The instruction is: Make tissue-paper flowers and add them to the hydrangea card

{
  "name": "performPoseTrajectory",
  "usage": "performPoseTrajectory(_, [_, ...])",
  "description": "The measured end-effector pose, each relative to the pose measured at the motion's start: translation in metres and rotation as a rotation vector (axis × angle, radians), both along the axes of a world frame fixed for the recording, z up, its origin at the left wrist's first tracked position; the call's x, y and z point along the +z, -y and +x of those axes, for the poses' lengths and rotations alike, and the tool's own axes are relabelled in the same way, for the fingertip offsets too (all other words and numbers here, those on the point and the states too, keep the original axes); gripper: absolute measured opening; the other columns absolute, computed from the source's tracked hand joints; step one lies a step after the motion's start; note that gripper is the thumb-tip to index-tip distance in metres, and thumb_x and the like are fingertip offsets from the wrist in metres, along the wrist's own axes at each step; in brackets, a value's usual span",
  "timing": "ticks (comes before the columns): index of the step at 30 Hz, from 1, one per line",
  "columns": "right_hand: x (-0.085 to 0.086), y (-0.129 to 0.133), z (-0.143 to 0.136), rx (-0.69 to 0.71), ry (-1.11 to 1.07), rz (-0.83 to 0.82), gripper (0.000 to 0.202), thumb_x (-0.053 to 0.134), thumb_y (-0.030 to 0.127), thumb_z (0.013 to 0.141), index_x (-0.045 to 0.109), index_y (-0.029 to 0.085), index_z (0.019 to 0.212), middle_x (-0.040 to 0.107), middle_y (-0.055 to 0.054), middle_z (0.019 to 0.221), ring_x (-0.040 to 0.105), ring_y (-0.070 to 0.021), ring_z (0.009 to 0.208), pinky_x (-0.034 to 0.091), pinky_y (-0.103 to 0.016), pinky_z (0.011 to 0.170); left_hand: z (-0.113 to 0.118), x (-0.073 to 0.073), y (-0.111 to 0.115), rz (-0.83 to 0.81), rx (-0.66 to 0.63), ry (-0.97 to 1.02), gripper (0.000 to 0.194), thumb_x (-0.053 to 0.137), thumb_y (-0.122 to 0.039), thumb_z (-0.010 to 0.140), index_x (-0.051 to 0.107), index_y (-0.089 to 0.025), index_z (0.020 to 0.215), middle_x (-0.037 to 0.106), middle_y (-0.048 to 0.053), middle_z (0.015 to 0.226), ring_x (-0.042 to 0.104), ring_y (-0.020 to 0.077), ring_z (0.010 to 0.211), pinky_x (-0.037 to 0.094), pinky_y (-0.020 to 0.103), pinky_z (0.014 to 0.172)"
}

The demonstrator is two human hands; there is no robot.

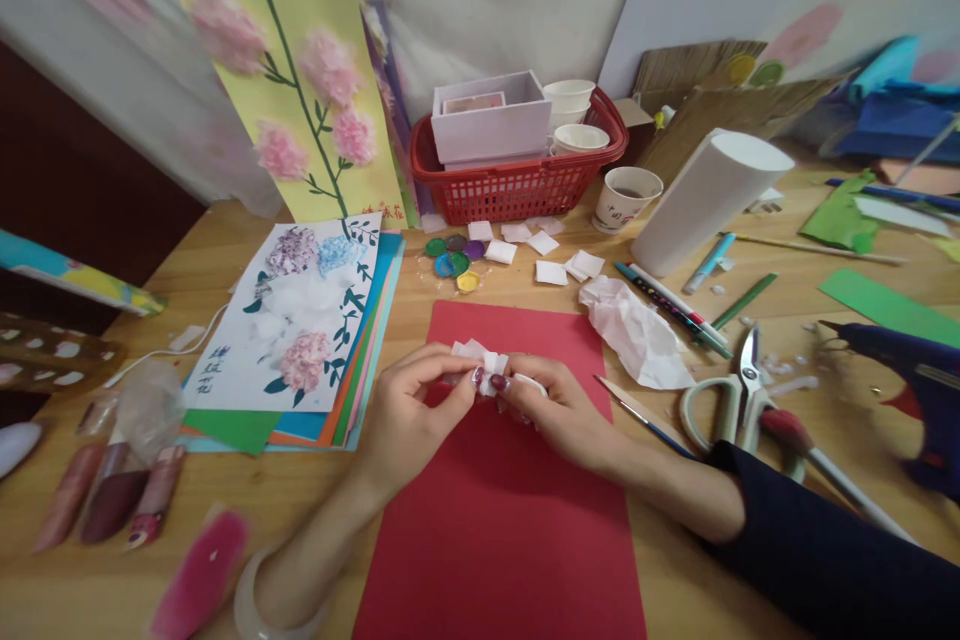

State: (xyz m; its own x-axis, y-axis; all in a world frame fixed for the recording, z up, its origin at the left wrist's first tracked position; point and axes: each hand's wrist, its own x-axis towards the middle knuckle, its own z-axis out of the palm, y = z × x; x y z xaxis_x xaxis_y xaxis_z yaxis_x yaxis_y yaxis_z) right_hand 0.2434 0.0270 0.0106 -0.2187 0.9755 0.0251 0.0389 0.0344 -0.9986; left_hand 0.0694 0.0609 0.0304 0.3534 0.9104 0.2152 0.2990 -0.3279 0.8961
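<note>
While the left hand (409,410) and right hand (574,415) meet over a large red sheet of paper (499,510), their fingertips pinch a small, crumpled piece of thin white tissue (491,363) from both sides. That piece looks only partly shaped, its edges loose and uneven. Several small, folded white tissue squares (551,272) lie flat on the wooden desk (300,520) beyond the sheet, apparently unworked, near a round cluster of coloured paint pots (444,265). Beside the sheet's right edge rests a larger crumpled white tissue (637,332). Judging by these, shaping seems at an early stage, with most squares unopened.
</note>
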Motion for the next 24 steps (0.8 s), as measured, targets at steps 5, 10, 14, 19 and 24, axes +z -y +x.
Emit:
performPoseTrajectory(5, [0.0, -0.001, 0.0, -0.006, -0.017, -0.014, 0.021, 0.047, 0.028, 0.088, 0.054, 0.017, 0.071, 0.046, 0.002, 0.062, 0.038, -0.0105, 0.056, 0.031, -0.023, 0.053, 0.002, 0.0, 0.001, -0.057, 0.024, 0.04, 0.009, 0.06, -0.017, 0.081, 0.069, -0.018, 0.081, 0.067, 0.004, 0.083, 0.064, 0.0151, 0.078, 0.053, 0.024, 0.07])
performPoseTrajectory(10, [-0.003, -0.001, 0.0, -0.024, -0.024, -0.057, 0.023, 0.047, 0.029, 0.089, 0.056, 0.017, 0.071, 0.046, 0.003, 0.061, 0.038, -0.0101, 0.055, 0.03, -0.023, 0.053, 0.0, -0.003, -0.003, -0.211, 0.166, 0.176, 0.007, 0.063, -0.023, 0.078, 0.066, -0.017, 0.079, 0.068, 0.002, 0.081, 0.065, 0.016, 0.078, 0.053, 0.025, 0.072])
performPoseTrajectory(14, [-0.007, 0.0, 0.001, -0.035, -0.046, -0.077, 0.027, 0.046, 0.033, 0.092, 0.054, 0.018, 0.071, 0.044, 0.004, 0.061, 0.037, -0.0101, 0.055, 0.029, -0.024, 0.052, -0.004, -0.012, -0.01, -0.3, 0.315, 0.314, 0.012, 0.062, -0.028, 0.081, 0.064, -0.017, 0.086, 0.07, 0.003, 0.085, 0.066, 0.0161, 0.08, 0.051, 0.025, 0.072])
performPoseTrajectory(19, [-0.01, 0.001, 0.001, -0.055, -0.042, -0.08, 0.033, 0.045, 0.039, 0.093, 0.051, 0.018, 0.069, 0.043, 0.004, 0.06, 0.037, -0.0103, 0.054, 0.029, -0.024, 0.051, -0.001, -0.011, -0.006, -0.221, 0.312, 0.241, 0.01, 0.06, -0.026, 0.082, 0.064, -0.017, 0.086, 0.068, 0.002, 0.081, 0.064, 0.0149, 0.075, 0.051, 0.024, 0.067])
performPoseTrajectory(24, [-0.004, 0.0, 0.0, -0.05, -0.038, -0.027, 0.029, 0.049, 0.04, 0.091, 0.054, 0.018, 0.072, 0.044, 0.003, 0.061, 0.036, -0.0103, 0.055, 0.029, -0.023, 0.051, 0.006, -0.005, 0.007, -0.067, 0.084, 0.095, 0.009, 0.057, -0.016, 0.082, 0.065, -0.018, 0.086, 0.067, 0.003, 0.086, 0.064, 0.0141, 0.079, 0.053, 0.023, 0.071])
